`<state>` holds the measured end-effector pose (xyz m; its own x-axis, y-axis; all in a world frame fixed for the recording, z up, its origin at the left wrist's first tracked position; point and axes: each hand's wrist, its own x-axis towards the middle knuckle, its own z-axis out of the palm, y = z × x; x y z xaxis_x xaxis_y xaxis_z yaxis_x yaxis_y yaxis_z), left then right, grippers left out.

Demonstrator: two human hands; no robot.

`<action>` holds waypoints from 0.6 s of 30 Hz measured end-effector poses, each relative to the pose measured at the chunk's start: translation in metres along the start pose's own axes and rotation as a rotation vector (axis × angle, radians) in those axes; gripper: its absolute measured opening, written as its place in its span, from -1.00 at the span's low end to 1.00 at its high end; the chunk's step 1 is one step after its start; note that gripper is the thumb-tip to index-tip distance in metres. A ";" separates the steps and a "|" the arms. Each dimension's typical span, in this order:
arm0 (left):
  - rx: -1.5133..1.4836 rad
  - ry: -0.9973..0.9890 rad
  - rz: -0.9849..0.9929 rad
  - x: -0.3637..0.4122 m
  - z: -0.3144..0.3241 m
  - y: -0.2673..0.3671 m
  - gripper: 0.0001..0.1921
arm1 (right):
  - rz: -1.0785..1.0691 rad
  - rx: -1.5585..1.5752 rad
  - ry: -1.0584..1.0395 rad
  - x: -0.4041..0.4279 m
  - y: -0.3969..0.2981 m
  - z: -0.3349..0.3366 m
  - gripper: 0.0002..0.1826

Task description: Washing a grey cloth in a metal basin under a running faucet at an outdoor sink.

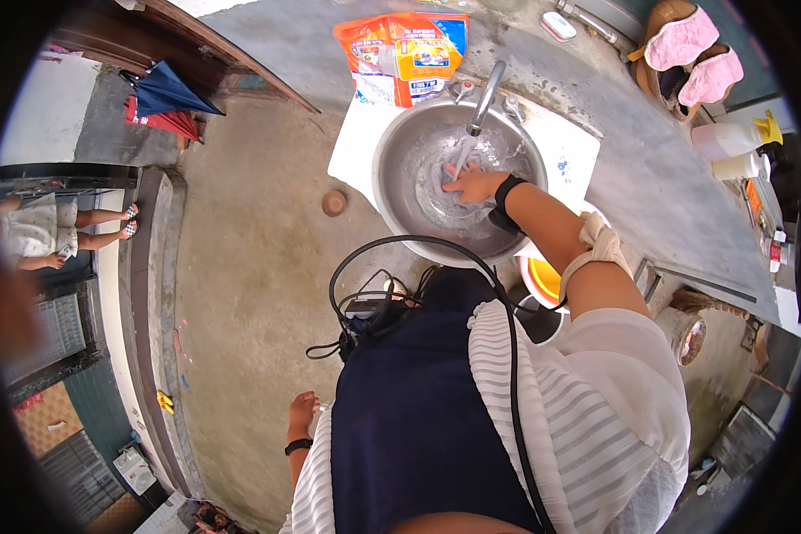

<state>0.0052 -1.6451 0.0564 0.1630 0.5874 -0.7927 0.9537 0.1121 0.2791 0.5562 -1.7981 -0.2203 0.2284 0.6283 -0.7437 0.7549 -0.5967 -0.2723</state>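
Water runs from a chrome faucet into a round stainless steel basin set on a white top. Under the stream, my right hand reaches into the churning water with its fingers apart; whether something pale lies beneath it I cannot tell. A black band is on that wrist, and the sleeve is bunched above the elbow. My left hand hangs low beside my body, its fingers bent; a small pale spot shows at them, too small to identify. An orange Tide detergent bag stands behind the basin.
A soap box, a spray bottle and brown shoes with pink insoles lie on the grey ledge. Yellow and white basins are under the sink. A black cable loops before me. A clay pot sits on the floor; a person is at far left.
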 end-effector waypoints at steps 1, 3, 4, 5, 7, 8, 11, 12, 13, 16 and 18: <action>-0.004 0.009 0.001 0.002 0.001 -0.001 -0.67 | -0.148 -0.038 0.005 0.002 -0.006 -0.008 -0.25; -0.005 0.012 -0.010 -0.005 0.000 -0.005 -0.67 | 0.043 0.141 0.039 -0.007 -0.009 -0.002 -0.26; 0.000 0.014 -0.008 -0.005 -0.001 -0.004 -0.67 | -0.090 0.071 -0.014 -0.006 -0.013 0.002 -0.23; 0.001 0.013 -0.001 -0.003 -0.001 -0.001 -0.67 | -0.224 0.000 -0.067 -0.006 -0.014 0.004 -0.21; 0.001 0.020 0.012 0.002 -0.001 0.005 -0.68 | -0.172 0.117 -0.115 -0.001 -0.003 0.003 -0.17; 0.005 0.019 0.008 0.001 -0.002 0.005 -0.68 | -0.085 0.087 -0.032 0.002 -0.001 0.012 -0.17; 0.012 0.025 0.002 -0.002 -0.001 0.004 -0.68 | -0.141 0.076 0.047 -0.009 -0.011 0.007 -0.20; 0.024 0.021 0.025 0.000 -0.002 0.006 -0.67 | -0.227 0.083 0.003 -0.001 0.002 0.005 -0.23; 0.037 0.016 0.048 0.000 -0.004 0.007 -0.67 | -0.313 0.091 -0.040 0.004 0.013 0.007 -0.25; 0.002 0.024 0.044 0.005 -0.003 0.006 -0.68 | -0.259 0.307 0.106 -0.003 0.032 -0.002 -0.35; -0.026 0.029 0.033 0.003 -0.003 0.003 -0.69 | -0.118 0.650 0.231 -0.013 0.041 -0.003 -0.42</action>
<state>0.0078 -1.6403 0.0570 0.1867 0.6143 -0.7667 0.9410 0.1125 0.3192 0.5862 -1.8294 -0.2199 0.3472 0.7542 -0.5574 0.2784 -0.6504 -0.7067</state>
